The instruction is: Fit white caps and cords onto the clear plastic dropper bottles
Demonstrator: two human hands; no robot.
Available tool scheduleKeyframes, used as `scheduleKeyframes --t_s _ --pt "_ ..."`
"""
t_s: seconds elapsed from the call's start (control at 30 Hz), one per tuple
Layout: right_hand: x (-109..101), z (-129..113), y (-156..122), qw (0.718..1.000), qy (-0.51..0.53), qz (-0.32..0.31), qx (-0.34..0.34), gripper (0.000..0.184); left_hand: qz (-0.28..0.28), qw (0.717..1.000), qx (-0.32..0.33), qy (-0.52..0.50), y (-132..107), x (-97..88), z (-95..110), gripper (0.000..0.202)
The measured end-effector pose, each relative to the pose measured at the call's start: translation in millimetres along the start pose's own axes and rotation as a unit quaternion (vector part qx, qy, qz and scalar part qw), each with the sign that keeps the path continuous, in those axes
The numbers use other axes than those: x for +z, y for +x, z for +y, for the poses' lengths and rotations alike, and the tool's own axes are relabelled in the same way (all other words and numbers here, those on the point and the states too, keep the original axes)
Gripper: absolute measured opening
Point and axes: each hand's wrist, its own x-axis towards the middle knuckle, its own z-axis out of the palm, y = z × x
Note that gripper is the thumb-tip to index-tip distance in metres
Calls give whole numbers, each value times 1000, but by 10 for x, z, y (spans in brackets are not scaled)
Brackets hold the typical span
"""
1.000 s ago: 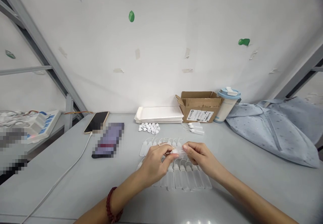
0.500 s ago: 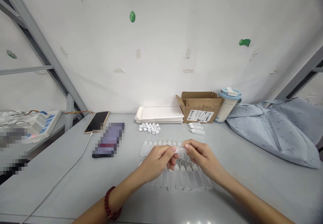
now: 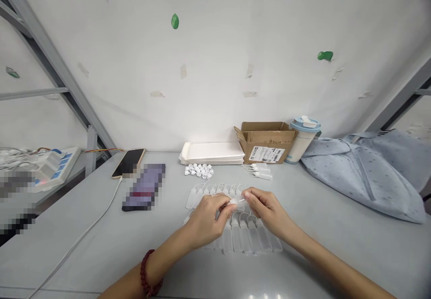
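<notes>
My left hand (image 3: 207,220) and my right hand (image 3: 266,209) meet over the middle of the grey table (image 3: 101,254). Between their pinched fingertips they hold one small translucent plastic bottle (image 3: 236,203) with a white tip. Under my hands lie two rows of the same small bottles (image 3: 249,238), side by side. A pile of small white caps (image 3: 198,170) sits behind them. Three finished-looking bottles (image 3: 261,171) lie to the right of the caps.
At the back stand a stack of white trays (image 3: 212,153), an open cardboard box (image 3: 266,142) and a lidded cup (image 3: 303,139). A blue cloth bag (image 3: 367,173) lies right. Two phones (image 3: 129,162), one with a white cable (image 3: 81,238), lie left.
My fingers have shifted slightly on the small bottle; the left fingertips have closed back onto its white end. Both hands stay in the same place above the rows.
</notes>
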Motion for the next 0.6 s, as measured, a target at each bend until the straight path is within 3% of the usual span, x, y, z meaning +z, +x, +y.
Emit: scheduleKeyframes --t_s 0.3,0.47,0.6 --pt "-4 27 45 995 75 -36 58 49 24 984 111 136 -13 77 -134 19" --pt "5 -37 35 982 141 -42 115 48 20 989 96 111 -25 97 -105 21" --pt "10 -76 25 979 158 -45 120 47 19 997 53 46 -20 107 -71 24"
